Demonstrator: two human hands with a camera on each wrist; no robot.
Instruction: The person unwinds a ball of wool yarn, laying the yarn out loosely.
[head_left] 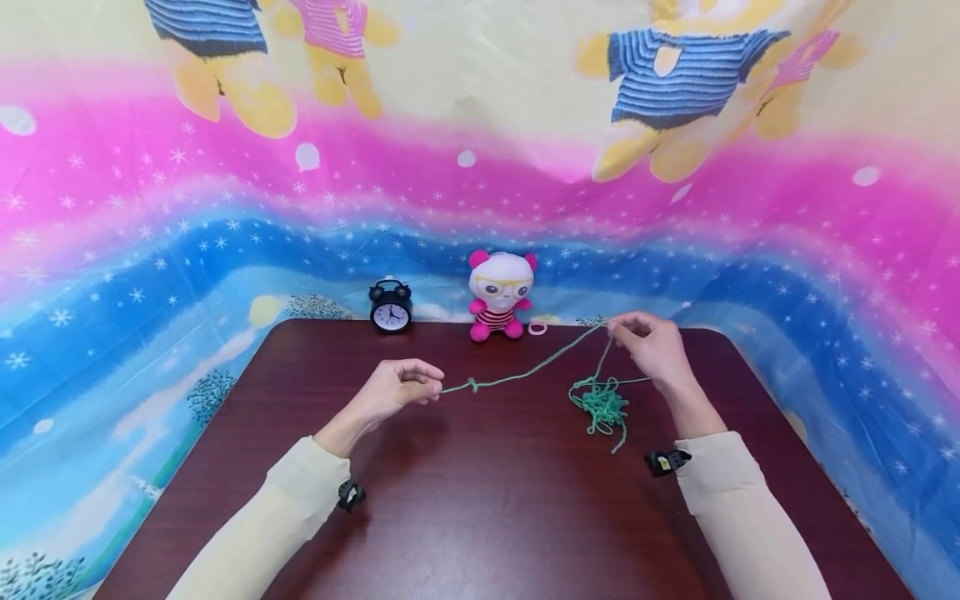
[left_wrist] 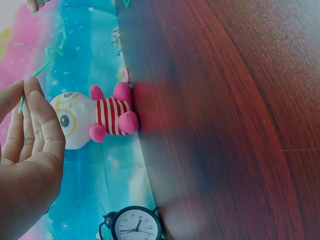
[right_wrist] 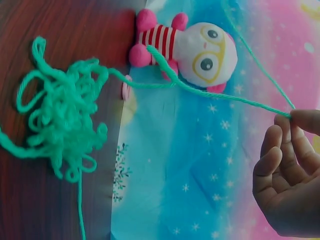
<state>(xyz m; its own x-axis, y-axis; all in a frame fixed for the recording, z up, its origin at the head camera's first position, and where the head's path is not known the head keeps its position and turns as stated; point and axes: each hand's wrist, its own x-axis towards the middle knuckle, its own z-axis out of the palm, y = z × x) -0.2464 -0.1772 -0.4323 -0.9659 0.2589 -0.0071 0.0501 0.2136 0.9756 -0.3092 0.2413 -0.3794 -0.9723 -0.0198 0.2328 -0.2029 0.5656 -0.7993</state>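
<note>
Green yarn (head_left: 540, 367) stretches between my two hands above the table, sagging slightly, with a small knot (head_left: 473, 385) close to the left hand. My left hand (head_left: 393, 387) pinches one end between thumb and fingertips; in the left wrist view a short tail shows below the pinch. Thumb and forefinger of my right hand (head_left: 651, 342) pinch the yarn higher up. From there a strand drops to a tangled clump (head_left: 603, 406) of the same yarn, left of the right wrist. The right wrist view shows the clump (right_wrist: 70, 120) full of loose loops.
At the table's back edge stand a black alarm clock (head_left: 391, 308) and a pink-and-white panda plush (head_left: 501, 296). A small pink ring-shaped item (head_left: 537, 328) lies beside the plush. A printed cloth (head_left: 480, 200) hangs around the dark wooden table (head_left: 480, 517).
</note>
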